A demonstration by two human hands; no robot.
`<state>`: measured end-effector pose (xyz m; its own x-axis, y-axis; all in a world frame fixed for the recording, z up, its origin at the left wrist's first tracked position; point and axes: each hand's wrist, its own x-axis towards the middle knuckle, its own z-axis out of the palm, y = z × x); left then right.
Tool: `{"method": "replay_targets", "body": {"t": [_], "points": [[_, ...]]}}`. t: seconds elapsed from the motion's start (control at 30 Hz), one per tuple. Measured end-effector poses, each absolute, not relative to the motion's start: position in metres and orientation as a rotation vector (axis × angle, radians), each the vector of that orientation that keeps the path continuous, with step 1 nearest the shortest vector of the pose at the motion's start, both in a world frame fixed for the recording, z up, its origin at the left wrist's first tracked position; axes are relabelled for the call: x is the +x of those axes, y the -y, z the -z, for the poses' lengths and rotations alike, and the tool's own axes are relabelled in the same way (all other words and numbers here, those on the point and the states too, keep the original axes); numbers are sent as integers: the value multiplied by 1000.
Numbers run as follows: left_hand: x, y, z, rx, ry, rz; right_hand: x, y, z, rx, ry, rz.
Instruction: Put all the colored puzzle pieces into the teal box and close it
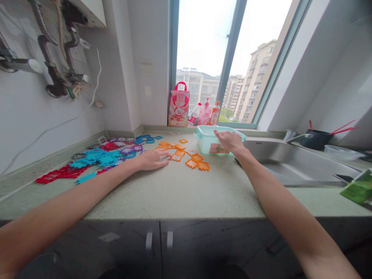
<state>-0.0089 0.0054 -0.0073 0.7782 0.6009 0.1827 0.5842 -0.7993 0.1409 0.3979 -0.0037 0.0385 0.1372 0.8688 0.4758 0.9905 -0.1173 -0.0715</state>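
My left hand [154,159] lies low on the countertop with its fingers stretched out, beside the orange interlocking plastic pieces [178,155]. Its fingertips reach the edge of these pieces; I cannot tell whether one is under them. At the right, my right hand [229,140] is closed over the front rim of a pale green plastic box [205,144] with a label on its front. The thumb points left along the rim, while the other fingers are mostly hidden. More orange pieces [198,162] lie in front of the box.
Piles of light blue pieces [99,157], red pieces [62,174], dark blue pieces [145,138] and purple pieces [132,149] lie at the left. A steel sink [290,162] adjoins the box. A pink bag [178,106] and several bottles [205,112] stand by the window.
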Motion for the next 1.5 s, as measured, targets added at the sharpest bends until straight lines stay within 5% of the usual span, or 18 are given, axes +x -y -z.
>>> {"method": "replay_targets", "body": {"t": [0.47, 0.7, 0.9, 1.5], "points": [[0, -2, 13, 3056, -1060, -427, 318, 16, -7, -963, 2198, 662], [3, -13, 24, 3082, -1080, -683, 290, 0, 34, -1105, 2372, 231], [27, -45, 24, 2941, -1553, -449, 291, -6, 34, -1297, 2471, -146], [33, -39, 18, 3015, -1414, -175, 308, 6, 15, -1189, 2480, -273]]}}
